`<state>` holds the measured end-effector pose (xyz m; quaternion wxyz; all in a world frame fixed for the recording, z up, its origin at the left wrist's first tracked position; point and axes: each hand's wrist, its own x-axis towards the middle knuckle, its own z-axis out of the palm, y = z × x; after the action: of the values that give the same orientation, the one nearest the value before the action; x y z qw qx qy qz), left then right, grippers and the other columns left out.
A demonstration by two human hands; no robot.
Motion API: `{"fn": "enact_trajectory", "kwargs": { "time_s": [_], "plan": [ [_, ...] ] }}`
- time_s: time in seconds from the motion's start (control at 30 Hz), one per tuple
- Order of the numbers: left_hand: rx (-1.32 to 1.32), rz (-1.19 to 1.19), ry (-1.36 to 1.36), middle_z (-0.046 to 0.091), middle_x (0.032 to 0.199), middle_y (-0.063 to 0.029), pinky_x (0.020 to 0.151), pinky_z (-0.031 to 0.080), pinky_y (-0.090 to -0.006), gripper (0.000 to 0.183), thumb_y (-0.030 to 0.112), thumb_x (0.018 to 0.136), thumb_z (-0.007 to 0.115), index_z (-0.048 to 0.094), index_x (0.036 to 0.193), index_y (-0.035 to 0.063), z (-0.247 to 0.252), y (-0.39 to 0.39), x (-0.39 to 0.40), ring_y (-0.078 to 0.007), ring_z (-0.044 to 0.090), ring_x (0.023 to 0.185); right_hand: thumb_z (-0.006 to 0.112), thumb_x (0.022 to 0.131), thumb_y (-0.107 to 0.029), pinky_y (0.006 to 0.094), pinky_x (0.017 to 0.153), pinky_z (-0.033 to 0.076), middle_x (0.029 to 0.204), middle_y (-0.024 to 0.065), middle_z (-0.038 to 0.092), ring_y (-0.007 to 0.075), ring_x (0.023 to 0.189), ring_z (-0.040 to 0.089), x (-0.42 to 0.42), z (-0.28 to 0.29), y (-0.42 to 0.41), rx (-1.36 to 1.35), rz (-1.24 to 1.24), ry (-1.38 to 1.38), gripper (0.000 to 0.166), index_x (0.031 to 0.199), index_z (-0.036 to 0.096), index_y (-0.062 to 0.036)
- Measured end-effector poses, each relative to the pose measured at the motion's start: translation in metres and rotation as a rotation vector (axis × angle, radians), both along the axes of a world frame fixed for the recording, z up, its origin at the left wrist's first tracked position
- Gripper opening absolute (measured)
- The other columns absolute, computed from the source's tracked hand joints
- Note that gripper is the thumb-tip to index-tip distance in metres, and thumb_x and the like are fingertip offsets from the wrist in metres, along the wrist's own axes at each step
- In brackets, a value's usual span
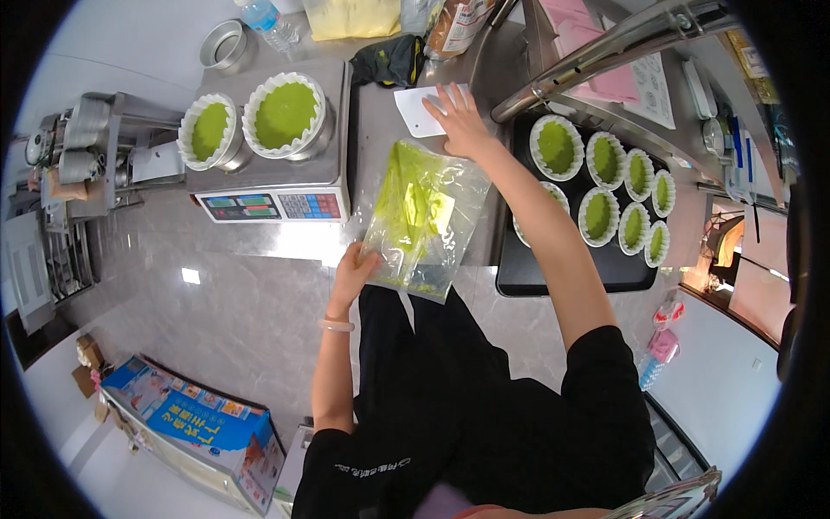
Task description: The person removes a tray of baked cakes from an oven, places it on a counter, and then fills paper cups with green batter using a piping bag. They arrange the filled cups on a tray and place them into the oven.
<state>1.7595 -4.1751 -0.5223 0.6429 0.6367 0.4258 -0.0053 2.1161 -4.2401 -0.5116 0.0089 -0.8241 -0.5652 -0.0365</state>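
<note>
A clear plastic piping bag [421,207], smeared inside with green batter, lies flattened on the steel counter and overhangs its front edge. My left hand [355,269] pinches the bag's lower left edge between thumb and fingers. Beyond the bag, my right hand [459,122] is spread with its fingers apart over a flat white scraper [417,110] that has a small hole. Left of the bag, a digital scale [272,188] carries two metal tins with white fluted paper liners, a smaller tin [209,133] and a larger tin [285,117], both holding green batter.
A black baking tray [545,282] on the right holds several batter-filled paper cups [556,148], partly behind my right forearm. A metal post [583,65] slants above it. At the back are a dark cloth [389,61], a water bottle [269,26] and an empty round tin [224,45].
</note>
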Motion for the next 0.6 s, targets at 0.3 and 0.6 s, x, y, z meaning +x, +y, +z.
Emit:
{"fn": "enact_trajectory", "kwargs": {
  "time_s": [0.3, 0.6],
  "plan": [
    [-0.353, 0.292, -0.069, 0.055, 0.096, -0.0055, 0.069, 0.046, -0.0246, 0.031, 0.018, 0.08, 0.064, 0.049, 0.103, 0.0032, 0.013, -0.059, -0.044, -0.0137, 0.057, 0.084, 0.048, 0.074, -0.002, 0.0362, 0.068, 0.051, 0.116, 0.0195, 0.051, 0.0323, 0.089, 0.059, 0.016, -0.001, 0.016, -0.025, -0.15, -0.017, 0.057, 0.128, 0.039, -0.0179],
    [-0.236, 0.113, -0.187, 0.064, 0.084, -0.0086, 0.063, 0.048, -0.026, 0.021, 0.016, 0.082, 0.056, 0.061, 0.094, -0.0012, -0.059, -0.088, -0.014, -0.0159, 0.062, 0.075, 0.051, 0.065, 0.006, 0.0477, 0.093, 0.036, 0.118, 0.0099, 0.051, 0.0394, 0.108, 0.045, -0.258, 0.048, -0.115, 0.156, -0.171, 0.448, 0.061, 0.119, 0.051, -0.0217]
  ]
}}
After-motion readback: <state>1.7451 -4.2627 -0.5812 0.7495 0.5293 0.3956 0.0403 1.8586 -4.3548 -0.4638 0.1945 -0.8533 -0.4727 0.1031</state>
